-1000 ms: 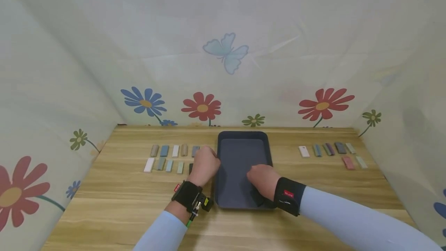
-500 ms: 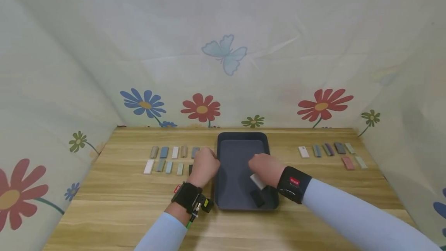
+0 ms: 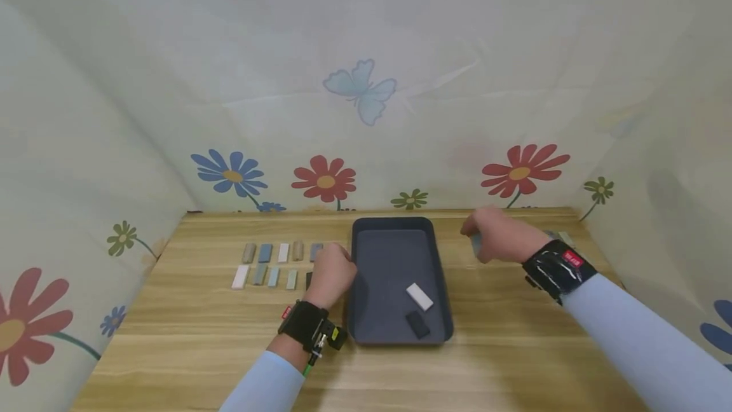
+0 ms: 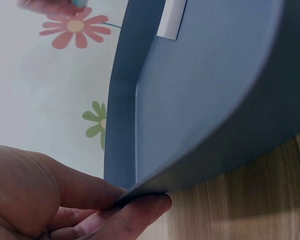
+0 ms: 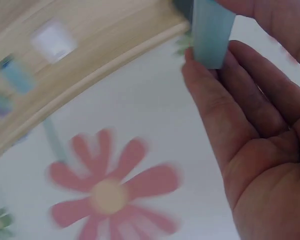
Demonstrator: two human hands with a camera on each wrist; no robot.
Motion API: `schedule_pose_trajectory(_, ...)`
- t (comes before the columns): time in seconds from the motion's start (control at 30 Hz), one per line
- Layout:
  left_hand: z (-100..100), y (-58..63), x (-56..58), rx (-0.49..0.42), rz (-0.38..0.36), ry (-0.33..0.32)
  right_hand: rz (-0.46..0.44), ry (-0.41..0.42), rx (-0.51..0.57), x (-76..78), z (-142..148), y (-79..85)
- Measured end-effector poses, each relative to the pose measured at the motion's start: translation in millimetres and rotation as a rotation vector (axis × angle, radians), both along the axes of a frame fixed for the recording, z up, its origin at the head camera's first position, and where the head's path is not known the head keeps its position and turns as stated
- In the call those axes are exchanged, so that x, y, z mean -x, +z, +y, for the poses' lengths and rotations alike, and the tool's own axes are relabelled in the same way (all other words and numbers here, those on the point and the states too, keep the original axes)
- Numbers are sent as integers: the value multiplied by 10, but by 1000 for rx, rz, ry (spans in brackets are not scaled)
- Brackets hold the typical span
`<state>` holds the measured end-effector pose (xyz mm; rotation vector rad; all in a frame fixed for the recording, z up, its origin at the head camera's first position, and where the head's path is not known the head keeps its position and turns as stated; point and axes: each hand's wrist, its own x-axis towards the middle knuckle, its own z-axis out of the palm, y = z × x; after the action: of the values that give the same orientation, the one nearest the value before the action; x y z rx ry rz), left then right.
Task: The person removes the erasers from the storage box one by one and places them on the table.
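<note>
My left hand (image 3: 332, 275) pinches the left rim of a dark grey-blue tray (image 3: 389, 259) between thumb and fingers, as the left wrist view (image 4: 140, 100) confirms from close up. Inside the tray lie a white block (image 3: 420, 296) and a black block (image 3: 417, 324), apart from each other in its lower right. To the right of the tray, my right hand (image 3: 506, 234) is raised above the table. Its thumb and fingertips hold a small light blue block (image 5: 212, 35), of which only a sliver shows in the head view.
Two rows of small coloured blocks (image 3: 265, 253) lie left of the tray, partly behind my left hand. More blocks lie at the right, mostly covered by my right hand in the head view; a white one (image 5: 55, 41) shows blurred. A flowered cloth wall encloses the table (image 3: 229, 348).
My right hand has moved from over the tray up and to the right, uncovering the white and black blocks. My left hand keeps hold of the rim.
</note>
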<state>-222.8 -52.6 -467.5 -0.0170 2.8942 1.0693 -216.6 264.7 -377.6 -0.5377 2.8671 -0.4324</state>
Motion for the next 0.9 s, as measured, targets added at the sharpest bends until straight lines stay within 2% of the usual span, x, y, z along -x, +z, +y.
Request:
schedule_pose_trajectory(0.13, 1, 7, -6, -5, -1, 3, -16, -84, 20, 25, 426, -100)
schedule_pose_trajectory(0.33, -5, 23, -19, -10, -4, 6, -87, -234, 4, -10, 970, -379)
schedule_pose_trajectory(0.5, -8, 19, -30, -11, 7, 0, -44, -219, -50, -10, 1217, -626)
schedule_pose_trajectory(0.6, -1, 18, -34, -13, 10, -2, -57, -236, -41, 0, 1295, -734)
schedule_pose_trajectory(0.73, 14, 16, -31, -9, 13, -2, -81, -256, -18, 15, 1345, -824)
schedule_pose_trajectory(0.9, 14, 19, -25, -5, 0, 6, -69, -247, -14, 18, 1370, -886)
